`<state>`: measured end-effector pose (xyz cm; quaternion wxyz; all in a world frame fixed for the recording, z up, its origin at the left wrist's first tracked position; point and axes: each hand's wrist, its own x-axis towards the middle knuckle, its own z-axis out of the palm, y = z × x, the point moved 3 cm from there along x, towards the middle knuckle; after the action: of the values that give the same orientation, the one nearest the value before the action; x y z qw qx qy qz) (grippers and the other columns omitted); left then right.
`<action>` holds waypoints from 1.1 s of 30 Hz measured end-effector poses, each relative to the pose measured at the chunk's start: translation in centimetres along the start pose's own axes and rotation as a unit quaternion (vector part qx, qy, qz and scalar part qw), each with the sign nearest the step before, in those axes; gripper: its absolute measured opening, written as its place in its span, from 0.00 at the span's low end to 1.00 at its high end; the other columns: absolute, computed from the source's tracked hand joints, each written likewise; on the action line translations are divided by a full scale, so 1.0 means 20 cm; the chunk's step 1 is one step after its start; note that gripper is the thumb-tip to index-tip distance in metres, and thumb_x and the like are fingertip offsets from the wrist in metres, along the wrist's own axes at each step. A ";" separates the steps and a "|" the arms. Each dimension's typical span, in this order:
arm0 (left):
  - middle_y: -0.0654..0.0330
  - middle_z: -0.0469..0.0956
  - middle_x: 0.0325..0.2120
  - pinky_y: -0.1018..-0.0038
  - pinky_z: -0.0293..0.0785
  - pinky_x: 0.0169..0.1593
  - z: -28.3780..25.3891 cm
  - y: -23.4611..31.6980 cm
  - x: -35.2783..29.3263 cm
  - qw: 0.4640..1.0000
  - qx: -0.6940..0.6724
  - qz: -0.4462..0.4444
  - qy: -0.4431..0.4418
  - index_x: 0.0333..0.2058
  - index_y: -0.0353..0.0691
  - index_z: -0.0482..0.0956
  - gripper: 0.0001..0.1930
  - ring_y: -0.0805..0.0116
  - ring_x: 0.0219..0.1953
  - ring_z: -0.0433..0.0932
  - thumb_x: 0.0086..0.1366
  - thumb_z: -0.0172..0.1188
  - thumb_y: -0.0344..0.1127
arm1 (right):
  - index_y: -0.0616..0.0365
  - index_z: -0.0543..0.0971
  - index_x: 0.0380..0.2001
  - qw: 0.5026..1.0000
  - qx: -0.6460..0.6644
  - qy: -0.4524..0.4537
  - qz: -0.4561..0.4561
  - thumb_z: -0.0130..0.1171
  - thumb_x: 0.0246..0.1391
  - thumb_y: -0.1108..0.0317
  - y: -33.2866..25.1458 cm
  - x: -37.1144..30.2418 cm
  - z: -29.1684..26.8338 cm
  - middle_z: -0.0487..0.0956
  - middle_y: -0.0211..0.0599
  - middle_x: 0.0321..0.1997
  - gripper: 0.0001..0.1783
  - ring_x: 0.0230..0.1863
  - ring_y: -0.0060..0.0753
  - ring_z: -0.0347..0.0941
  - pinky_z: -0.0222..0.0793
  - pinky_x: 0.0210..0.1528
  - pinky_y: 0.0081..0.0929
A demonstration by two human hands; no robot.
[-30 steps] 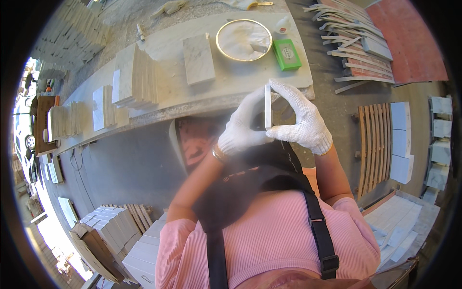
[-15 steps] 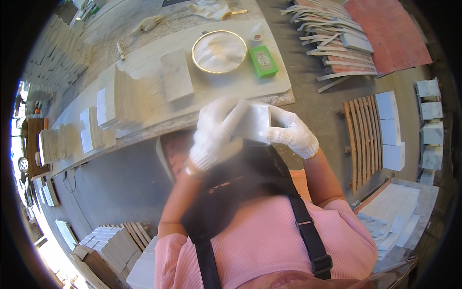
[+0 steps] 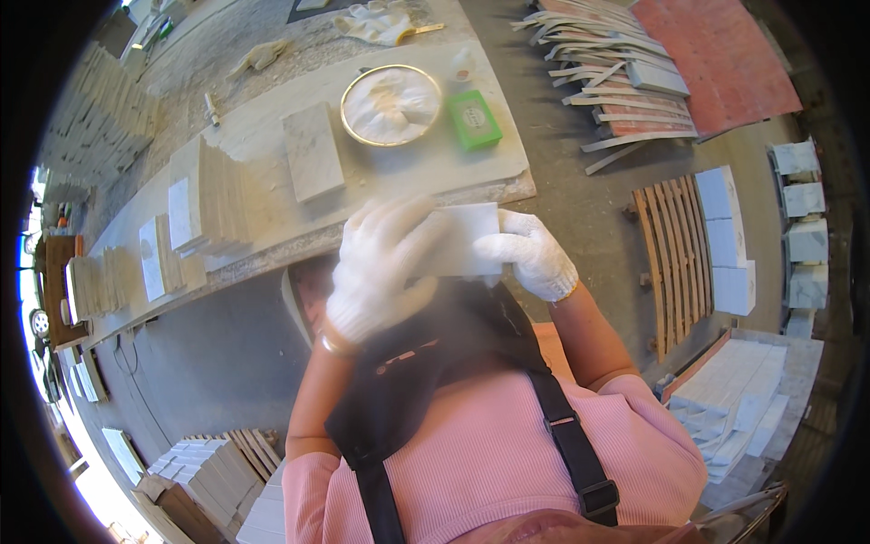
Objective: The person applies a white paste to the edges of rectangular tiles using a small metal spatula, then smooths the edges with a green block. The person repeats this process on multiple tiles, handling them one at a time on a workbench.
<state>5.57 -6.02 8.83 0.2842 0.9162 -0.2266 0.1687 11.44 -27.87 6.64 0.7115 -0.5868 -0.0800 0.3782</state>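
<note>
A small pale tile [image 3: 473, 238] is held up in front of my dark apron, just off the table's near edge. My right hand [image 3: 535, 256], in a white knitted glove, grips its right end with the thumb across the face. My left hand [image 3: 379, 270], gloved the same way, is at the tile's left end, with fingers spread and thumb apart. Motion blurs its fingertips, and whether they press on the tile is unclear. Beyond my hands, a veined marble tile [image 3: 313, 152] lies on the table beside a gold-rimmed bowl of white material [image 3: 391, 105].
A green box [image 3: 475, 121] and a small pale bottle [image 3: 463, 65] stand right of the bowl. Stacked tiles [image 3: 207, 199] line the table's left. Used gloves [image 3: 376, 23] lie at the back. A slatted wooden pallet [image 3: 675, 263] with white blocks stands at right.
My left hand has moved left and its fingers have spread wider. The tile now faces me more squarely, still in my right hand. The whole view has shifted slightly.
</note>
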 end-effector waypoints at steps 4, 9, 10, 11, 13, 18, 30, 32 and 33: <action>0.49 0.75 0.61 0.50 0.67 0.66 -0.02 -0.07 -0.09 0.997 0.011 -0.081 0.010 0.60 0.41 0.78 0.43 0.43 0.63 0.73 0.41 0.79 0.40 | 0.69 0.80 0.57 1.000 0.018 0.020 0.006 0.60 0.61 0.64 0.00 -0.01 -0.03 0.87 0.41 0.40 0.25 0.32 0.28 0.82 0.74 0.33 0.23; 0.45 0.78 0.58 0.58 0.71 0.65 -0.01 -0.19 -0.22 0.978 -0.036 -0.196 0.065 0.62 0.37 0.77 0.41 0.47 0.60 0.77 0.47 0.79 0.34 | 0.72 0.77 0.59 0.998 0.011 0.069 -0.004 0.61 0.58 0.61 0.01 -0.02 -0.09 0.86 0.45 0.37 0.30 0.30 0.29 0.81 0.73 0.29 0.22; 0.45 0.79 0.58 0.60 0.72 0.65 -0.02 -0.21 -0.25 0.967 -0.060 -0.232 0.083 0.62 0.36 0.77 0.40 0.48 0.60 0.78 0.48 0.79 0.34 | 0.73 0.76 0.59 0.997 0.032 0.063 -0.024 0.61 0.57 0.59 0.01 -0.02 -0.09 0.86 0.46 0.37 0.32 0.29 0.30 0.81 0.73 0.27 0.22; 0.46 0.80 0.57 0.65 0.74 0.63 0.00 -0.22 -0.29 0.950 -0.096 -0.282 0.093 0.63 0.33 0.76 0.35 0.56 0.59 0.80 0.55 0.74 0.30 | 0.74 0.75 0.60 0.996 0.046 0.072 -0.030 0.62 0.56 0.58 0.01 -0.03 -0.09 0.86 0.48 0.37 0.34 0.29 0.31 0.81 0.72 0.26 0.21; 0.52 0.81 0.57 0.68 0.75 0.61 0.07 -0.22 -0.34 0.837 -0.346 -0.399 0.145 0.63 0.30 0.75 0.28 0.64 0.58 0.79 0.65 0.67 0.29 | 0.77 0.72 0.61 0.993 0.072 0.085 -0.040 0.63 0.53 0.53 0.03 -0.03 -0.10 0.86 0.52 0.38 0.42 0.28 0.34 0.81 0.71 0.23 0.20; 0.55 0.78 0.60 0.64 0.77 0.56 0.22 -0.16 -0.35 0.626 -0.624 -0.446 0.142 0.67 0.33 0.71 0.26 0.61 0.52 0.82 0.74 0.58 0.37 | 0.78 0.71 0.61 0.992 0.069 0.085 -0.069 0.63 0.53 0.53 0.05 0.01 -0.14 0.85 0.52 0.37 0.42 0.27 0.34 0.81 0.72 0.22 0.21; 0.56 0.79 0.58 0.64 0.77 0.54 0.29 -0.18 -0.34 0.475 -0.745 -0.437 0.171 0.66 0.37 0.73 0.28 0.59 0.50 0.82 0.79 0.49 0.51 | 0.75 0.71 0.63 0.996 0.048 0.056 -0.056 0.63 0.54 0.49 0.08 0.04 -0.14 0.85 0.50 0.45 0.43 0.32 0.35 0.82 0.71 0.26 0.23; 0.55 0.79 0.58 0.64 0.76 0.54 0.31 -0.19 -0.35 0.466 -0.748 -0.441 0.168 0.66 0.37 0.73 0.28 0.59 0.50 0.82 0.80 0.48 0.52 | 0.79 0.71 0.62 0.995 0.053 0.057 -0.068 0.63 0.55 0.51 0.07 0.06 -0.14 0.85 0.53 0.37 0.43 0.27 0.35 0.81 0.72 0.24 0.23; 0.55 0.79 0.59 0.64 0.76 0.54 0.31 -0.20 -0.35 0.461 -0.749 -0.446 0.169 0.66 0.37 0.73 0.28 0.60 0.50 0.82 0.80 0.47 0.52 | 0.79 0.71 0.62 0.995 0.051 0.056 -0.070 0.63 0.54 0.51 0.07 0.07 -0.14 0.85 0.53 0.38 0.43 0.27 0.35 0.81 0.72 0.25 0.23</action>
<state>2.84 -4.52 -0.86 0.9305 0.2816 0.2255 -0.0642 13.26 -29.15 4.09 0.7684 -0.5630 -0.0619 0.2978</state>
